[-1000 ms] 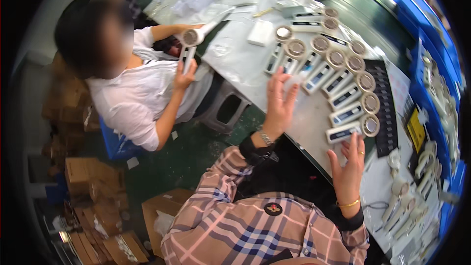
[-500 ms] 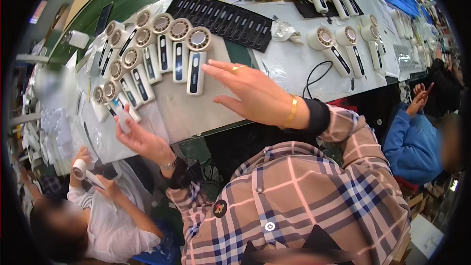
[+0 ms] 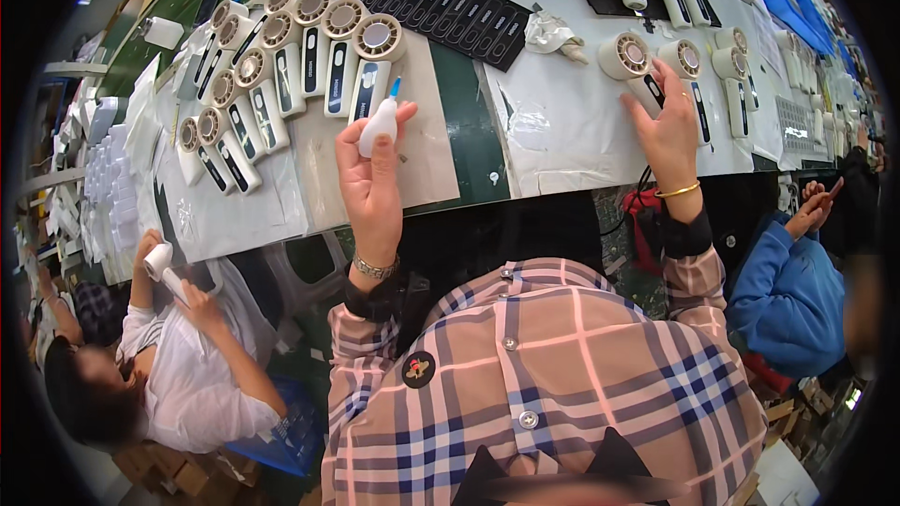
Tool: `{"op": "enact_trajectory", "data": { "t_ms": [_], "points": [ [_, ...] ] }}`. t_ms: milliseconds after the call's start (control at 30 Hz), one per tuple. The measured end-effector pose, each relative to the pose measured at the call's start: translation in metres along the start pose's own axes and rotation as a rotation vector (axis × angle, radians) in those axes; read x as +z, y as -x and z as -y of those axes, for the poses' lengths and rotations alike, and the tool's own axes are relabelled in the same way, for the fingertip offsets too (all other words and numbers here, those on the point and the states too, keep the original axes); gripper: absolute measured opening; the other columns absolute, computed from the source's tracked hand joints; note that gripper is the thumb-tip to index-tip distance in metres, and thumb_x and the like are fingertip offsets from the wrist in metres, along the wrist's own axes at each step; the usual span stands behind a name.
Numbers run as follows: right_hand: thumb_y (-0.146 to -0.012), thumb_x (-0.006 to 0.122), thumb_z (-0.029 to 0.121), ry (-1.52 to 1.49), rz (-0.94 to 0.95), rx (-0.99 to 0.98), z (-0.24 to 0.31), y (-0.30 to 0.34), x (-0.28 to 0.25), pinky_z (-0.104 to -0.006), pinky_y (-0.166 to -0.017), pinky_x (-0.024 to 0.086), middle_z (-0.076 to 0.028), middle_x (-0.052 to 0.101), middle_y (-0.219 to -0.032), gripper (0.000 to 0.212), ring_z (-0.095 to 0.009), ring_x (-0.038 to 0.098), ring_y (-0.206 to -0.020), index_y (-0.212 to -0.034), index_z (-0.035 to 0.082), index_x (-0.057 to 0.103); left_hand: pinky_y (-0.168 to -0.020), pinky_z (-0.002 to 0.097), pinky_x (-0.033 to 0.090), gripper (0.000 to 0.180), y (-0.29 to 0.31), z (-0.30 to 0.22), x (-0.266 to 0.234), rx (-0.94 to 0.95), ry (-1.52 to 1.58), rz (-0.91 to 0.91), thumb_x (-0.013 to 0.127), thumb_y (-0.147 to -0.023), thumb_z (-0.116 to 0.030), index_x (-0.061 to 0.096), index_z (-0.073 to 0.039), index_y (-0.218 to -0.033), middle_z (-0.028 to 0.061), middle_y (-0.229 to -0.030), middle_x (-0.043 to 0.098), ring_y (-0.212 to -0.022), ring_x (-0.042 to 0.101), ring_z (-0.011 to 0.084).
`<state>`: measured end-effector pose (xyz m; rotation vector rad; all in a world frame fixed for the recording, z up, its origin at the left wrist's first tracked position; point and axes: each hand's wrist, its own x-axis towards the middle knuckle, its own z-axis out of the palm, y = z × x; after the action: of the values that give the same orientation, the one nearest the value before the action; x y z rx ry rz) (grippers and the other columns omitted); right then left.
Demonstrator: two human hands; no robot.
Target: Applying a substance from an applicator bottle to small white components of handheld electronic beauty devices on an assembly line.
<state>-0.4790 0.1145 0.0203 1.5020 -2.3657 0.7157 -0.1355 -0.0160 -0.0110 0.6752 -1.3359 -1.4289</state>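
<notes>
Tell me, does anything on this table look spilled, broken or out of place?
Nothing looks spilled or broken. Only a crumpled whitish bundle beside the black sheet seems slightly odd: it lies loose and shapeless, while the handheld fans lie in groups.

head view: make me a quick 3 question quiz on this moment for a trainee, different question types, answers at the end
1. What does the left hand hold?

2. True or false: the right hand is touching the black sheet at the back of the table.

3. The gold bracelet is on: a) the left wrist, b) the right wrist, c) neither wrist.

Key:
1. A small white bottle with a blue tip.
2. False; it is at the handle of a fan.
3. b
</notes>
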Motion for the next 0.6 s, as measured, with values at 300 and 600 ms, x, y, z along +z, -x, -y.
{"op": "enact_trajectory", "data": {
  "t_ms": [300,600],
  "points": [
    [-0.084,0.078,0.004,-0.565,0.307,-0.086,0.051,0.015,-0.02,-0.0368,-0.092,0.055,-0.017,0.07,-0.117,0.044,-0.028,0.07,-0.105,-0.126,0.001,0.066,-0.103,0.0436,0.052,0.026,0.034,-0.013,0.0,0.008,-0.027,-0.088,0.048,-0.113,-0.021,0.044,-0.003,-0.132,0.0261,-0.125,0.066,-0.114,0.068,0.0312],
    [-0.08,0.078,0.008,-0.723,0.672,-0.509,0.136,0.005,0.025,-0.0371,-0.085,0.055,-0.012,0.07,-0.105,0.039,-0.031,0.065,-0.096,-0.118,0.007,0.069,-0.104,0.0406,0.05,0.024,0.035,-0.004,0.008,0.257,-0.226,-0.172,0.05,-0.111,-0.016,0.04,0.0,-0.128,0.0248,-0.124,0.067,-0.115,0.066,0.0258]
  ]
}}
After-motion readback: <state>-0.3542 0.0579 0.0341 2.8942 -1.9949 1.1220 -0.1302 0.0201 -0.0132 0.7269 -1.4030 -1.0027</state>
